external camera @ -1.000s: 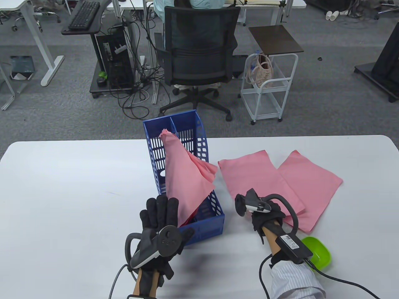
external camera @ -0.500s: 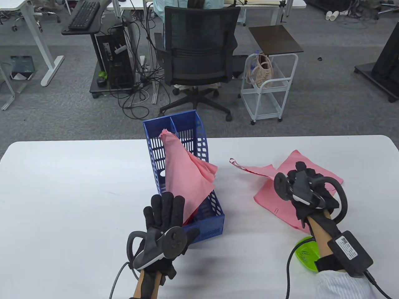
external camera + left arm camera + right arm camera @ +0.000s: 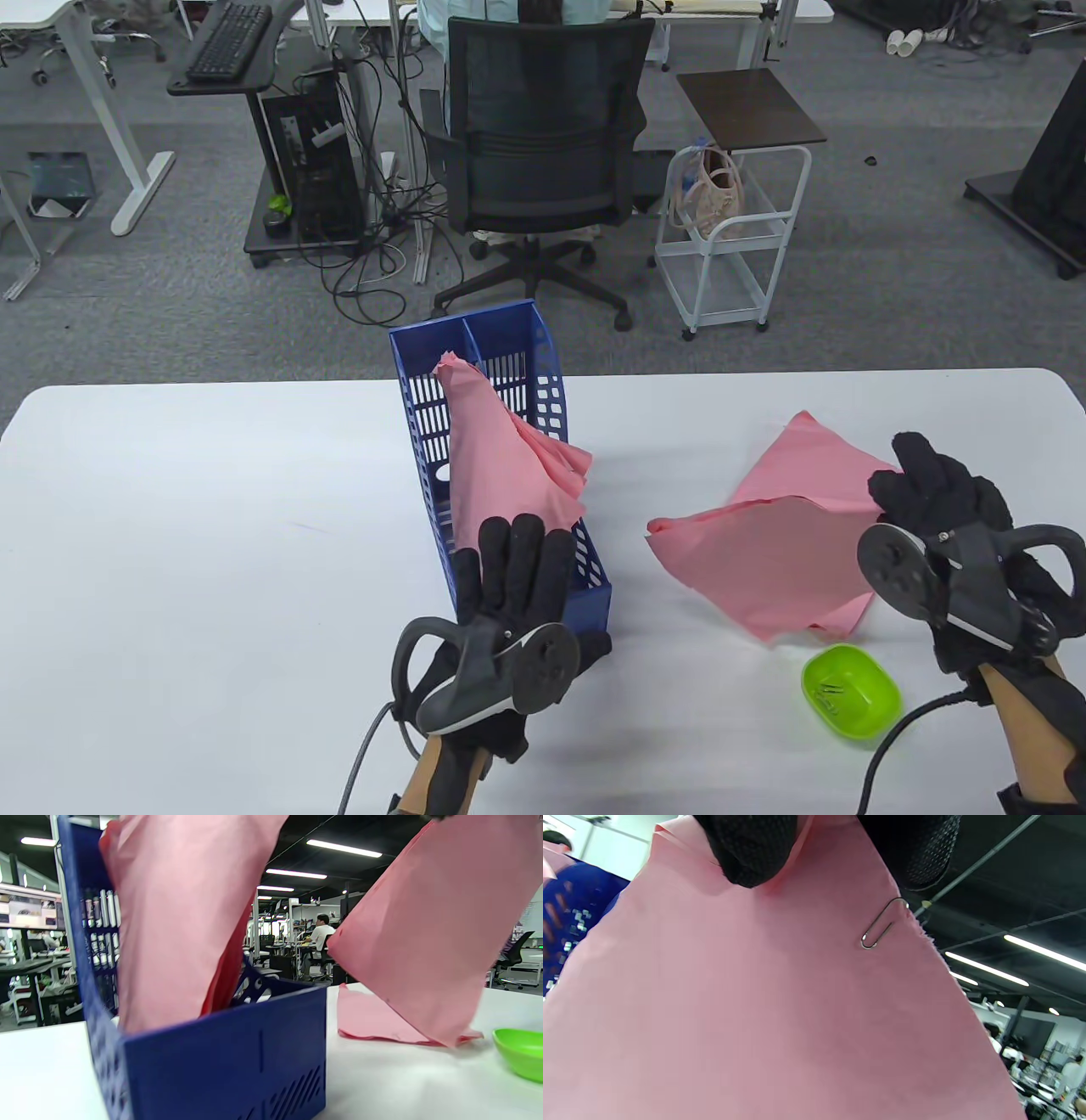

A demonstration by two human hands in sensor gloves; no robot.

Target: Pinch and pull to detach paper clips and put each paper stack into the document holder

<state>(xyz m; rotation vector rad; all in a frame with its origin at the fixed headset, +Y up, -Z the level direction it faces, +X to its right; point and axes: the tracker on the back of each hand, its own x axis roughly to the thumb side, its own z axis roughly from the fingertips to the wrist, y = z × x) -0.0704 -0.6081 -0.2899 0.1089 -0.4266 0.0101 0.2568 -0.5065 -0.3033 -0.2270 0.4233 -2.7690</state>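
Note:
A blue document holder (image 3: 594, 594) stands mid-table with a pink paper stack (image 3: 501, 458) leaning inside it. My left hand (image 3: 513, 552) has straight fingers at the holder's near end and holds nothing. My right hand (image 3: 925, 488) pinches the corner of a second pink stack (image 3: 764, 560) and holds it lifted and tilted. In the right wrist view the fingertips (image 3: 751, 853) clamp that stack (image 3: 734, 1005) beside a silver paper clip (image 3: 882, 926) on its edge. A third pink stack (image 3: 806, 446) lies flat underneath. The left wrist view shows the holder front (image 3: 225, 1065) and the raised stack (image 3: 428, 942).
A green bowl (image 3: 851, 689) holding loose clips sits at the front right of the white table (image 3: 187, 526), just below the raised stack. Behind the table stand an office chair (image 3: 543, 144) and a white cart (image 3: 734, 238).
My right hand took the nearer stack, lifted it and swung right, uncovering the green bowl. My left hand slid right and forward to the holder's near end.

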